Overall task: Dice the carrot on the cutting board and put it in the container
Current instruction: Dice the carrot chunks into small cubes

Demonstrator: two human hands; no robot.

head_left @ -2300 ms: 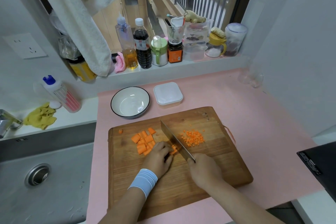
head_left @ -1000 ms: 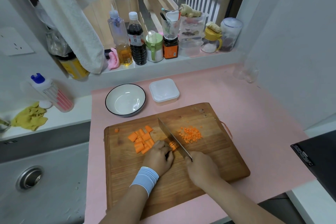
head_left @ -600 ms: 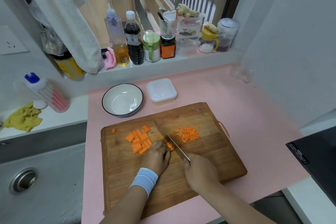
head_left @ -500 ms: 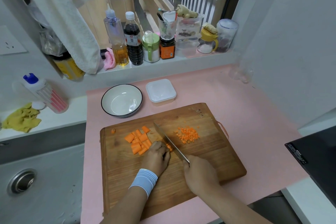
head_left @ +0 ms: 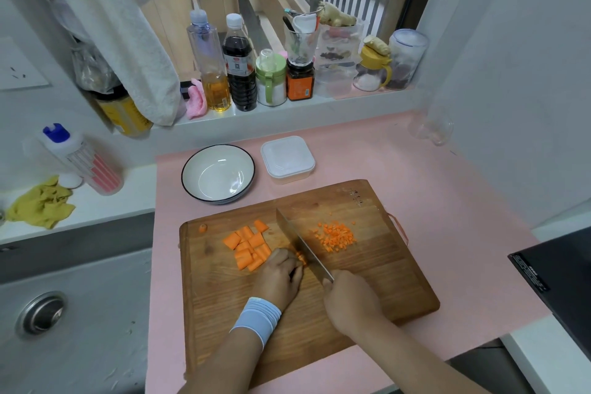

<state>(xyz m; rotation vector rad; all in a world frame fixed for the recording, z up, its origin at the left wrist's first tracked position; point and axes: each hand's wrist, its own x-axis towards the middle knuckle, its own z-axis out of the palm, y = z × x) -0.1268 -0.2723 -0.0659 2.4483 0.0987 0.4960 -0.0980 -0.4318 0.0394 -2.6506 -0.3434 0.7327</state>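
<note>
On the wooden cutting board point(head_left: 377, 291) a heap of carrot chunks point(head_left: 248, 245) lies at the left and a small pile of diced carrot point(head_left: 337, 236) at the right. My left hand point(head_left: 281, 275), with a blue wristband, holds a carrot piece point(head_left: 300, 257) down with curled fingers. My right hand point(head_left: 348, 299) grips the handle of a cleaver point(head_left: 302, 248), whose blade stands against that piece. A white bowl with a dark rim point(head_left: 218, 173) and a lidded white container point(head_left: 287, 159) sit just behind the board.
The board lies on a pink mat point(head_left: 447, 201). A sink point(head_left: 64, 323) is at the left, with a dish-soap bottle point(head_left: 83, 160) and a yellow cloth point(head_left: 41, 203) behind it. Bottles and jars point(head_left: 271, 73) line the windowsill. A black appliance point(head_left: 559, 278) is at the right.
The cleaver has kept chopping at the piece under my left fingers, which now shows shorter. Both hands stay in the same spot on the board; the view shifted slightly.
</note>
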